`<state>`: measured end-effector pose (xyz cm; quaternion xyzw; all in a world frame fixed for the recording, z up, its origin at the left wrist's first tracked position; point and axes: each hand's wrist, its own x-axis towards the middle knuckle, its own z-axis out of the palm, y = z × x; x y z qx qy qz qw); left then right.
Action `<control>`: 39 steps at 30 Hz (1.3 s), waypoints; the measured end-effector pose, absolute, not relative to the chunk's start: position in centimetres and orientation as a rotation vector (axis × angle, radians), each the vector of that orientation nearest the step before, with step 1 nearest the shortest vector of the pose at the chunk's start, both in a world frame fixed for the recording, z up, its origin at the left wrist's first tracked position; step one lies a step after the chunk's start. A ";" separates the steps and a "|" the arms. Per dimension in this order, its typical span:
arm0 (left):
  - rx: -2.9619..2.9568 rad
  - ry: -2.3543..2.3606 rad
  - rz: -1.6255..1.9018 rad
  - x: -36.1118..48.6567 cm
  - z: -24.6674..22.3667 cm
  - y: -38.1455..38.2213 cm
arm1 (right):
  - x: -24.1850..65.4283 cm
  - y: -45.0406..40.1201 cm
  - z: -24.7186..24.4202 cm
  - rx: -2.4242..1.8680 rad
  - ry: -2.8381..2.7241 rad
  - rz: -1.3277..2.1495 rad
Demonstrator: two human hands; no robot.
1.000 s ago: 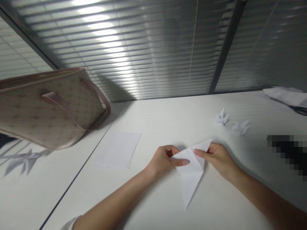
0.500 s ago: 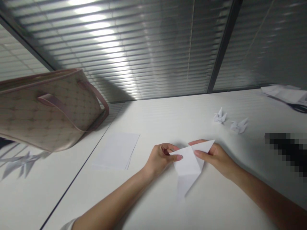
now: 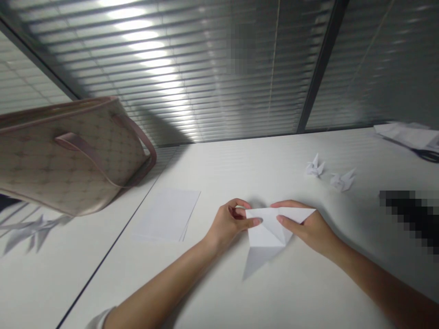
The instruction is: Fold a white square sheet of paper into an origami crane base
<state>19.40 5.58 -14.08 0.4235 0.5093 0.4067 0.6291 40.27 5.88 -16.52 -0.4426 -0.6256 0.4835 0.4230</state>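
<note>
A white sheet of folded paper is held above the white table, with creases across it and a pointed flap hanging down toward the front. My left hand pinches its left edge, thumb on top and fingers partly behind. On the right side, my right hand grips the paper with its thumb on the face; the other fingers are partly hidden behind it. A pointed corner of the paper reaches right, over my right hand.
Two small folded paper birds, one beside another, stand at back right. Flat paper sheets lie left of my hands. A patterned bag and a larger paper figure are at left. Papers and black-handled scissors sit far right.
The folded paper has turned so its upper edge lies nearly level, and its lower flap has swung left. My right hand has shifted slightly right; both hands still hold the paper.
</note>
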 end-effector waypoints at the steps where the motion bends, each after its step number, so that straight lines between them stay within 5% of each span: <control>1: 0.963 1.166 0.942 19.4 -14.0 5.6 | 40.2 5.9 -16.5 -1.108 -1.579 1.157; 39: 1.214 1.022 0.790 20.4 -15.4 5.1 | 40.0 5.3 -16.9 -0.757 -2.053 0.296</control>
